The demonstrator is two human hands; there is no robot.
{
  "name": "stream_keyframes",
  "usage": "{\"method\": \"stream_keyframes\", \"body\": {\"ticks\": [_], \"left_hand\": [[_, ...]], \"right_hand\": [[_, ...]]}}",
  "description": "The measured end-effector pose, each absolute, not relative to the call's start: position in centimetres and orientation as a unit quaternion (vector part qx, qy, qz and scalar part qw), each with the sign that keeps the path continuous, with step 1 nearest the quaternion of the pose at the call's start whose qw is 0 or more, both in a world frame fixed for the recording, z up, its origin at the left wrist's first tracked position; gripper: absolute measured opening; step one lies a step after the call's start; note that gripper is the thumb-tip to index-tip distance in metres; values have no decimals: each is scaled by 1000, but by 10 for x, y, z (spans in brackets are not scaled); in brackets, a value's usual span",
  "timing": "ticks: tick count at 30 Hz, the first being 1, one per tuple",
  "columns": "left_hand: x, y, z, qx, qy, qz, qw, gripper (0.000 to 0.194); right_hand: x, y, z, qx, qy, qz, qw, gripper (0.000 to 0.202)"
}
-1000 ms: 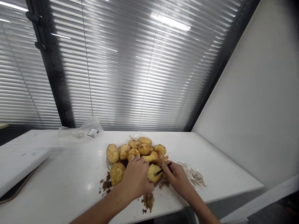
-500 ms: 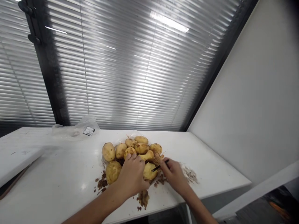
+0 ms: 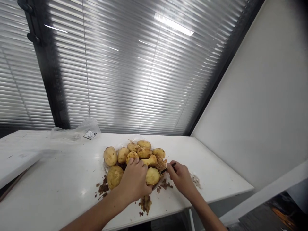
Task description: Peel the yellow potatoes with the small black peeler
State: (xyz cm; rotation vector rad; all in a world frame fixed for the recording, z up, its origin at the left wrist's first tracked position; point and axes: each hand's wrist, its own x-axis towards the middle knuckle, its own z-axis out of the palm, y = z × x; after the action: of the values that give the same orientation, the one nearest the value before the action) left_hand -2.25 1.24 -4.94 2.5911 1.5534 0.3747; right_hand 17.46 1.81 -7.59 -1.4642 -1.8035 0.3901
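Note:
My left hand (image 3: 136, 178) is closed around a partly peeled potato (image 3: 153, 176), whose pale flesh faces right. My right hand (image 3: 180, 175) grips a slim black tool (image 3: 168, 168); its tip points left at the potato's right side, and its working end is too small to make out. Behind my left hand lie several potatoes, among them a knobbly one (image 3: 149, 160) and a browned one (image 3: 144, 152). A large potato (image 3: 115, 177) sits just left of that hand. Brown peelings (image 3: 145, 204) lie below the held potato.
All this is on a white table (image 3: 72, 179), with clear plastic under the potatoes. More peel scraps (image 3: 103, 187) are scattered at left. A crumpled clear bag (image 3: 77, 132) with a label lies at the back left, near a white board (image 3: 19, 163). Blinds stand behind and a wall at right.
My right hand has drawn the black tool back to the right, from over the potato's face to its right edge. The left hand keeps its grip. The view has shifted slightly.

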Motion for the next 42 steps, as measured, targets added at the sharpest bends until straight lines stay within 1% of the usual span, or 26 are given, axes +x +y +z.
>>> {"method": "stream_keyframes", "body": {"ticks": [5,10,13,15,18,20,22,24,27,29,31,33,35,37,39,42], "left_hand": [[-23,13,-50,850,511,123,49,35],[-23,13,-51,849,510,129,45,34],[-22,13,-52,848,512,129,48,34],[-22,14,-52,844,518,132,49,34],[-22,14,-52,843,519,134,51,32],[-22,14,-52,844,517,131,53,31],[-22,13,-52,843,518,132,56,30],[-21,13,-51,841,521,137,60,30],[-21,13,-51,838,523,139,62,31],[-21,14,-51,841,521,135,61,30],[-21,14,-51,840,522,133,60,30],[-21,14,-52,837,527,135,59,31],[-22,13,-52,837,527,133,62,32],[-22,13,-52,840,522,130,64,34],[-22,13,-52,841,521,130,62,34],[-22,13,-51,837,527,135,60,34]], "right_hand": [[170,17,-79,-541,-722,187,390,38],[175,18,-79,-575,-694,154,406,41],[175,20,-81,-540,-716,183,404,40],[176,20,-83,-526,-731,178,396,39],[182,21,-83,-569,-698,147,410,39],[184,22,-82,-564,-690,178,419,41],[184,23,-83,-535,-712,203,407,40],[184,25,-84,-521,-728,194,400,39],[184,29,-86,-560,-688,186,422,41],[184,29,-87,-552,-677,234,427,43],[185,29,-87,-524,-702,256,409,42],[188,28,-86,-525,-712,246,396,41],[191,27,-86,-568,-680,219,409,42],[193,27,-86,-570,-663,261,409,45],[191,27,-89,-538,-679,302,399,45],[188,30,-93,-521,-690,321,387,45]]}}
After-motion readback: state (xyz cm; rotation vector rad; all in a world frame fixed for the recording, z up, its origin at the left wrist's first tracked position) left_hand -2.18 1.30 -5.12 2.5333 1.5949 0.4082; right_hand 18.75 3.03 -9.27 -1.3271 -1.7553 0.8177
